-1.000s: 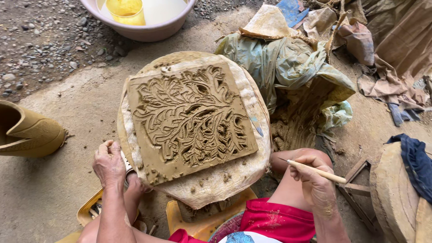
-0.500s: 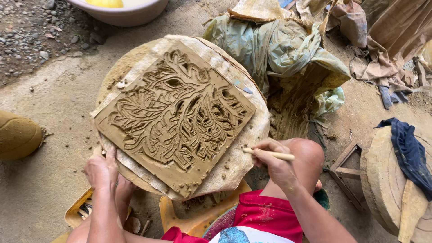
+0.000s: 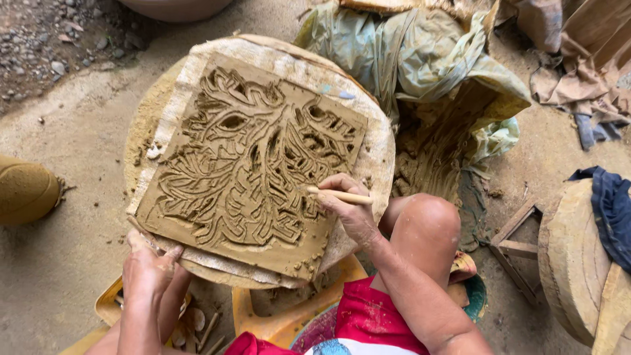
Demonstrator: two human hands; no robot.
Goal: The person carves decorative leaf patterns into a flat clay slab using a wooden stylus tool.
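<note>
A square clay tile (image 3: 246, 171) carved with a leaf and branch pattern lies on a round, cloth-covered turntable board (image 3: 368, 138). My right hand (image 3: 351, 210) holds a thin wooden carving stick (image 3: 338, 195), its tip touching the tile's right part. My left hand (image 3: 148, 266) grips the near left edge of the board, fingers curled over the rim just below the tile's corner.
A heap of clay wrapped in greenish plastic (image 3: 427, 85) sits to the right of the board. A round wooden block (image 3: 578, 263) with a blue cloth (image 3: 614, 210) stands at far right. Yellow stool (image 3: 282, 315) below, yellowish clay object (image 3: 26, 190) at left, bowl rim at top.
The board and tile have turned clockwise. My right hand moved left from my knee onto the tile with the stick. My left hand slid along the board's near edge.
</note>
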